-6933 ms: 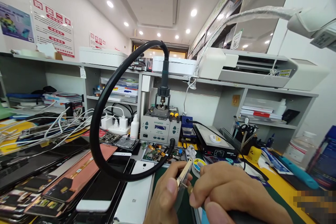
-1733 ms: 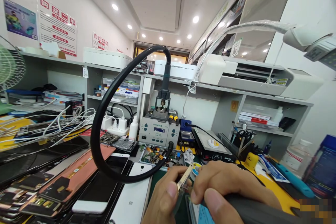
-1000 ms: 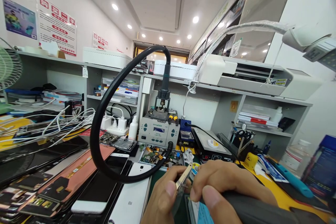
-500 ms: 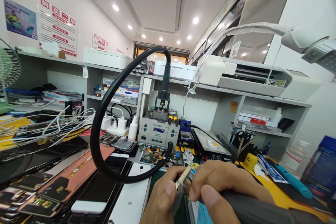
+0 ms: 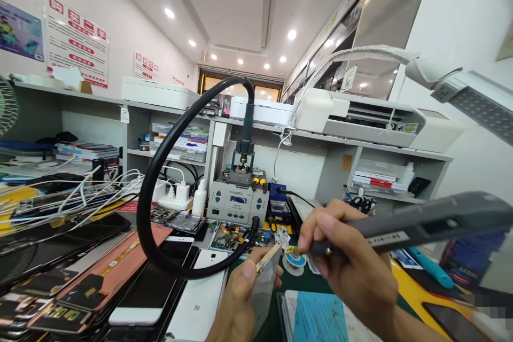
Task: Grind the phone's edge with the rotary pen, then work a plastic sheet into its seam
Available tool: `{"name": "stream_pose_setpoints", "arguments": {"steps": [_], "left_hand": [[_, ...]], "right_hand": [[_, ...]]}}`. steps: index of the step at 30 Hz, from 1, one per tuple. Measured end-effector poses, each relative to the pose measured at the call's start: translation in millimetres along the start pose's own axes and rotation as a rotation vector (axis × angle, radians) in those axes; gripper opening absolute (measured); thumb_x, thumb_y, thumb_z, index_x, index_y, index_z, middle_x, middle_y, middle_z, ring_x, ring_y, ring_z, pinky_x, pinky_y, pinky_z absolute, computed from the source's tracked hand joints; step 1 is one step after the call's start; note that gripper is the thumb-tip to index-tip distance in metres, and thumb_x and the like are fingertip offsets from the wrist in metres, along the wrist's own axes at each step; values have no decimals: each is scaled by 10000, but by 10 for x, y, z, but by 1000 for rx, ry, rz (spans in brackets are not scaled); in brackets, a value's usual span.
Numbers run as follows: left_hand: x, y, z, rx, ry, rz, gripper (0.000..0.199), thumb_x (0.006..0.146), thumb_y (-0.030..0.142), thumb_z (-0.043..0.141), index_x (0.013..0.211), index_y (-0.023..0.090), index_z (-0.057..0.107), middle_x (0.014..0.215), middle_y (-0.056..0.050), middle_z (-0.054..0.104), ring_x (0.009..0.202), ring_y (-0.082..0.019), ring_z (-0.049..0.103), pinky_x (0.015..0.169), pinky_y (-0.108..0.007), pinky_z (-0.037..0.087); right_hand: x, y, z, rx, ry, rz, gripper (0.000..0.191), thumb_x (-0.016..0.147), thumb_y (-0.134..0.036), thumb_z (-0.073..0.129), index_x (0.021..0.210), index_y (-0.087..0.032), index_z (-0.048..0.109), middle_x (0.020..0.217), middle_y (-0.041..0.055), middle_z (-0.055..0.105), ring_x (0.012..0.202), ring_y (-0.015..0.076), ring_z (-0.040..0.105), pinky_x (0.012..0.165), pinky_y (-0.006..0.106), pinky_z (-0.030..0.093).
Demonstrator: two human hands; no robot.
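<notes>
My left hand point(image 5: 240, 288) is closed on a phone point(image 5: 266, 286) held on edge, its thin gold-coloured side facing up and its flat face turned right. To its right, my right hand point(image 5: 352, 256) grips a dark grey pen-shaped power tool point(image 5: 425, 222). The tool's tip points left toward the phone's edge, with a gap between them. Behind the hands stands a solder spool point(image 5: 294, 261) with a blue label. Below my right hand a notebook with a blue page point(image 5: 320, 315) lies on the green mat point(image 5: 274, 307).
A hot air station point(image 5: 236, 200) with a looping black hose point(image 5: 146, 192) stands at the back. Phones, including a white one point(image 5: 198, 299), and screens point(image 5: 116, 262) cover the left. A parts tray point(image 5: 224, 238) sits mid-bench. A lamp point(image 5: 476, 99) hangs upper right.
My right hand has moved up and away from the phone, and the tool has risen into fuller view. The notebook and spool are now less covered. The camera view has shifted slightly right.
</notes>
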State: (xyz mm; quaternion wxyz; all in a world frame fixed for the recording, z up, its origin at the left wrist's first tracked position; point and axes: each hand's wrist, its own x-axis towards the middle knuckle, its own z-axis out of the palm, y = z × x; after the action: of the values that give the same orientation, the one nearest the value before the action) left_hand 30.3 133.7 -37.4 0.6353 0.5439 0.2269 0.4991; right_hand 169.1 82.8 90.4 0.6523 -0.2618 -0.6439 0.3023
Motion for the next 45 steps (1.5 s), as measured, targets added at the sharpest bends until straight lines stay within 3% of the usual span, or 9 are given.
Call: {"name": "stream_pose_setpoints", "arguments": {"steps": [4,6,10,14,19,26,32,40,45], "left_hand": [[20,-20,-31,-104,82,-104,901,762,906,419,1186,158,687,982,-111,764,923,-311,682,782,-377,500],[-5,-1,-45,-148,109,-147,820,818,853,422,1192,174,689,1016,-96,775,972,-306,690,810,-364,503],[-64,94,-51,-144,151,-188,819,821,866,394,1143,187,722,1052,-94,788,989,-317,708,736,-341,515],[-93,230,-5,-153,202,-185,830,781,867,438,1165,193,734,1060,-104,798,998,-342,722,748,-365,549],[-63,339,30,-168,260,-212,798,722,820,487,1118,180,753,988,-134,806,936,-366,736,736,-398,577],[-87,401,136,-134,336,-181,878,619,826,563,1134,136,732,968,-161,807,908,-410,741,813,-493,583],[-144,368,153,-139,272,-94,805,747,782,511,1177,132,715,1000,-133,807,922,-369,743,849,-495,586],[-139,348,133,-38,286,-71,871,656,812,565,1177,127,701,970,-162,805,926,-418,739,768,-492,591],[-151,321,179,213,221,-73,725,860,803,421,1282,258,648,1159,-88,758,1105,-382,678,886,-467,562]], "right_hand": [[75,10,-314,-227,1,20,419,990,-537,577,839,-180,736,887,80,740,489,120,602,400,238,436],[18,31,-518,-359,23,89,547,992,-642,499,887,-170,755,707,52,688,440,111,541,375,228,393],[-171,77,-874,-392,-63,491,547,985,-658,520,945,-156,734,411,-41,508,310,59,395,318,153,289],[-261,152,-1107,-167,-256,769,412,934,-554,682,1123,-190,653,703,5,705,420,103,625,348,157,430],[-347,322,-1198,-57,-327,724,382,934,-467,716,1177,-223,550,848,32,751,477,155,702,350,192,487],[-647,503,-1067,-286,-169,459,258,972,-417,684,1094,-222,569,678,-27,694,471,130,679,388,164,494],[-708,500,-1059,-341,-133,438,245,974,-448,667,1090,-240,611,618,-52,641,400,102,590,362,169,480],[-699,508,-1082,-353,-139,456,234,978,-435,661,1094,-240,601,619,-59,635,407,89,591,370,149,468],[-694,513,-1080,-300,-117,456,236,969,-416,672,1087,-227,597,629,-58,635,418,93,587,384,163,485]]}}
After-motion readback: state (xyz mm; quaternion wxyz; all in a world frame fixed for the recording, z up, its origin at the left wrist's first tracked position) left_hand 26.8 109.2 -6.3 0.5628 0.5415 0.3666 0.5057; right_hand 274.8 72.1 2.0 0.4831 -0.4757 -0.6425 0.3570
